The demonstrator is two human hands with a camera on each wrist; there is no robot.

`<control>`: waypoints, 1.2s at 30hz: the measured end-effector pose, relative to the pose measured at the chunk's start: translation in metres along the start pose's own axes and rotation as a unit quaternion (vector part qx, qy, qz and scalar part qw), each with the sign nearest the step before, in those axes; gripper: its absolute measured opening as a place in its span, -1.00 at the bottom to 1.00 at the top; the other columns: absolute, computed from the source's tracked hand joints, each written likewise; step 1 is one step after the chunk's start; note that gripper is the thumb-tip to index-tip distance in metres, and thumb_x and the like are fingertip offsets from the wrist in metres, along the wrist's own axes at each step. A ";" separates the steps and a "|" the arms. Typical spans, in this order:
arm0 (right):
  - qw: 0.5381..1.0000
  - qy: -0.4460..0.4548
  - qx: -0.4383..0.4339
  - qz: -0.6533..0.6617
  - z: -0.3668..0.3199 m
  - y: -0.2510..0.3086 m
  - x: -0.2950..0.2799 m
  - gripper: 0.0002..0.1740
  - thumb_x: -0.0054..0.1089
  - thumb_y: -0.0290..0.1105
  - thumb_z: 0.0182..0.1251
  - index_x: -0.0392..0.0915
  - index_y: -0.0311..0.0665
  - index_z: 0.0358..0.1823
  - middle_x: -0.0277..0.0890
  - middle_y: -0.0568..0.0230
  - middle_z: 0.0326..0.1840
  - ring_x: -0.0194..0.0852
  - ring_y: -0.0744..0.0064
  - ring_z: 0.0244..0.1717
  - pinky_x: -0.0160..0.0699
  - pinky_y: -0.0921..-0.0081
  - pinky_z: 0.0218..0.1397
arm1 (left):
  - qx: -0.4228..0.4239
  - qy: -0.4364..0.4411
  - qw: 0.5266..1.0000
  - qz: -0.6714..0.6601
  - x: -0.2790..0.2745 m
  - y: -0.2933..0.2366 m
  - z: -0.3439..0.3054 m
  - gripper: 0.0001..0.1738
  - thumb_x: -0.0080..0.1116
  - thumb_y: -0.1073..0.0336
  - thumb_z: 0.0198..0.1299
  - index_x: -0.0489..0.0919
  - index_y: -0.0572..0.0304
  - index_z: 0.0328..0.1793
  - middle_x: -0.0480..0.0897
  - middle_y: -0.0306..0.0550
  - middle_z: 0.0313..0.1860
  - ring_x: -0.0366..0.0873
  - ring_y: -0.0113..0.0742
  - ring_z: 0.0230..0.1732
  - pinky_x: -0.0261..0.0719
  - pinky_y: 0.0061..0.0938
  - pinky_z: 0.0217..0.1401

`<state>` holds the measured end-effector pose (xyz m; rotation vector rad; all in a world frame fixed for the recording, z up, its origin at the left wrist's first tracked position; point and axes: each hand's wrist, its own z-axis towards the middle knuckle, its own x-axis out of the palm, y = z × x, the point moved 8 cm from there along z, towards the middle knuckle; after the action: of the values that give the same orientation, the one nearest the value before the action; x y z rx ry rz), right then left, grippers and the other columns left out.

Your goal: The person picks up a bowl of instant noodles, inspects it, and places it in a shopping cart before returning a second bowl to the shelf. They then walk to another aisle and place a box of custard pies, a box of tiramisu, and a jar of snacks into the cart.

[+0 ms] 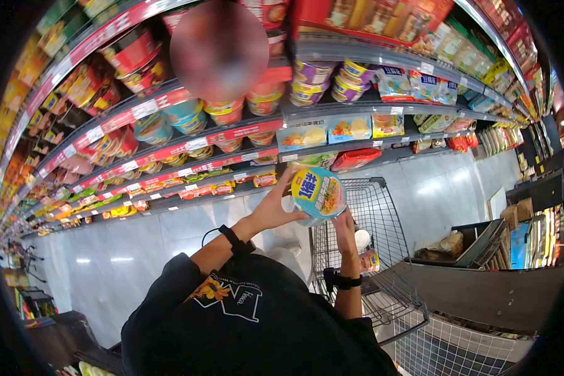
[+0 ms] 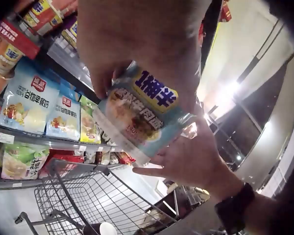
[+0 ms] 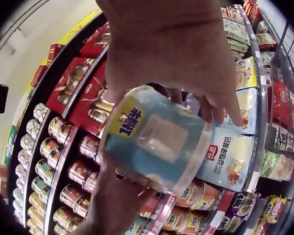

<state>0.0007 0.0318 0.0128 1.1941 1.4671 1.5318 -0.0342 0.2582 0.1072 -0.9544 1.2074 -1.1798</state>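
Both hands hold a blue instant noodle tub (image 1: 319,194) with a yellow label, raised in front of the body and tilted so its printed lid faces up. My left hand (image 1: 277,208) grips the near left side, thumb below and fingers along the far edge. At the lower right, my right hand (image 1: 344,234) holds the tub's edge; in the left wrist view one finger of this right hand (image 2: 191,159) sticks out straight under it. The right wrist view shows the tub's blue side (image 3: 159,137) with a pale panel, some fingers hidden behind it.
A wire shopping cart (image 1: 391,216) stands right beside the body, with a white round item (image 1: 361,240) and a pink tub (image 1: 370,261) inside. Ahead run shelves (image 1: 225,147) of noodle tubs and blue cereal bags (image 1: 302,135). Cardboard boxes (image 1: 518,213) sit at the right.
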 end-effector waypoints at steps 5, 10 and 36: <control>0.998 -0.040 -0.040 -0.029 -0.020 0.023 0.100 -0.56 0.04 -0.44 0.46 0.28 -0.38 0.31 0.33 0.20 0.21 0.28 0.41 0.24 0.31 0.39 0.34 | 0.039 -0.068 0.987 -0.138 -0.081 0.024 -0.054 0.30 0.65 0.29 -0.05 -0.08 0.07 0.69 0.26 0.12 0.51 0.31 -0.01 0.52 0.25 -0.11 0.59; 0.998 0.017 -0.058 0.003 -0.052 0.005 0.189 -0.47 0.13 -0.47 0.42 0.16 -0.31 0.35 0.21 0.18 0.32 0.20 0.33 0.38 0.17 0.24 0.51 | 0.072 -0.103 0.975 -0.183 -0.155 0.023 -0.111 -0.15 0.39 0.27 0.27 0.13 0.17 0.56 0.43 0.10 0.39 0.36 -0.10 0.48 0.23 -0.19 0.57; 0.991 -0.021 -0.074 -0.108 -0.206 0.044 0.329 -0.46 0.51 -0.72 0.03 0.37 -0.25 -0.05 0.26 0.16 0.29 0.44 0.28 0.29 0.52 0.27 0.38 | 0.058 -0.099 0.955 -0.272 -0.197 0.017 -0.277 -0.37 -0.37 -0.14 0.61 0.32 0.31 0.36 0.54 -0.03 0.19 0.44 -0.37 0.24 0.36 -0.42 0.35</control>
<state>-0.2974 0.2603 0.1187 0.9432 1.3811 1.4318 -0.2996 0.4706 0.0856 -1.3296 0.7191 -1.5209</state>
